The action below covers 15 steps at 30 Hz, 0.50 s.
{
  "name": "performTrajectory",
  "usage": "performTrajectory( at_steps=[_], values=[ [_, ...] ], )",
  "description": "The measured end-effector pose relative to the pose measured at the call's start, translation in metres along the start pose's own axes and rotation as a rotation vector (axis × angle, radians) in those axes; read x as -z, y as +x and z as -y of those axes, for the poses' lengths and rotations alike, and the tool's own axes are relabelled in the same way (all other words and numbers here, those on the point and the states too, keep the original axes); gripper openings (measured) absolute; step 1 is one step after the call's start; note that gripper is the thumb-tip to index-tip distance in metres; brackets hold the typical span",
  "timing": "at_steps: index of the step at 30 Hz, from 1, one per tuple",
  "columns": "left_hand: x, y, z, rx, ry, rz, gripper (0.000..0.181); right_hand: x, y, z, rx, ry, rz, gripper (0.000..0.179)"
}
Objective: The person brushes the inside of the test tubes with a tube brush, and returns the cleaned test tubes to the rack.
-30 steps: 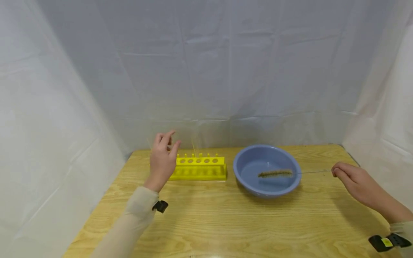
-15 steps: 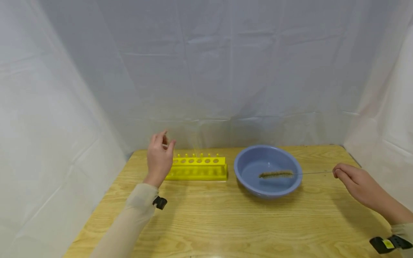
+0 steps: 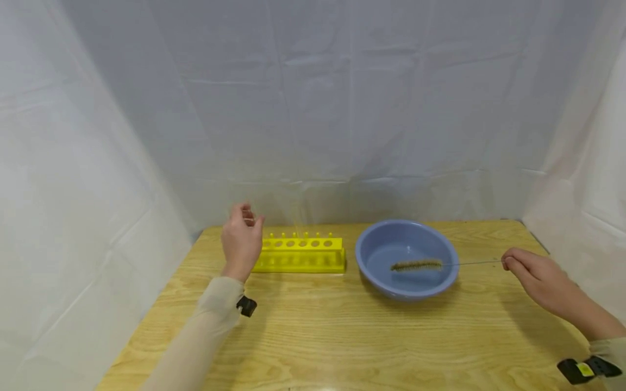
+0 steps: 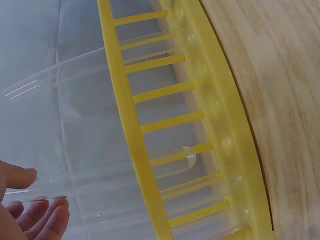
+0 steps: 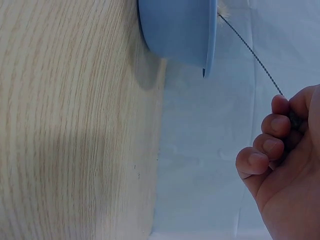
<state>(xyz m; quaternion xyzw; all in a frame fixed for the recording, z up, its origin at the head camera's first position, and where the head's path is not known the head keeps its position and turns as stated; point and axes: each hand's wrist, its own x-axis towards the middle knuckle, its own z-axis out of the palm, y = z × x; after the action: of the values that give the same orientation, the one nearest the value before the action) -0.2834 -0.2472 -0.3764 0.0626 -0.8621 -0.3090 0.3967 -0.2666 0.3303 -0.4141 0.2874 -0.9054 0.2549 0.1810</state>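
My left hand [image 3: 240,244] is at the left end of a yellow test tube rack [image 3: 303,262]. In the left wrist view its thumb and fingertips pinch a clear test tube [image 4: 190,159]. That tube's rounded bottom sits between the rack's top bar and base, apart from the base. My right hand [image 3: 540,279] grips the twisted wire handle of a test tube brush [image 3: 417,265]. The brush's tan bristles lie level over a blue basin [image 3: 364,274]. The right wrist view shows fingers curled round the handle's end.
Another clear tube [image 4: 55,70] stands in the rack, and faint tube outlines show near the held one. Rack and basin stand side by side on a wooden table [image 3: 342,336]. Pale plastic sheeting [image 3: 313,108] hangs behind and at both sides.
My left hand has shifted slightly left and its fingers have curled in, from a more spread pose a second ago. The right hand and brush have barely moved.
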Motion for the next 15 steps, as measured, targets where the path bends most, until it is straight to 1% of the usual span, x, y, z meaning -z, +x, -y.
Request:
performTrajectory(
  at_steps=[6, 11, 15],
  values=[
    [-0.008, -0.006, 0.002, 0.026, 0.051, 0.028, 0.031, 0.000, 0.001, 0.000, -0.006, -0.005, 0.000, 0.020],
    [-0.012, -0.010, 0.003, 0.050, 0.111, 0.045, 0.036, -0.001, 0.003, 0.002, -0.023, 0.000, 0.017, 0.021],
    [-0.014, -0.012, 0.004, 0.048, 0.118, 0.050, 0.042, 0.000, 0.004, 0.003, -0.029, 0.022, 0.028, 0.022]
  ],
)
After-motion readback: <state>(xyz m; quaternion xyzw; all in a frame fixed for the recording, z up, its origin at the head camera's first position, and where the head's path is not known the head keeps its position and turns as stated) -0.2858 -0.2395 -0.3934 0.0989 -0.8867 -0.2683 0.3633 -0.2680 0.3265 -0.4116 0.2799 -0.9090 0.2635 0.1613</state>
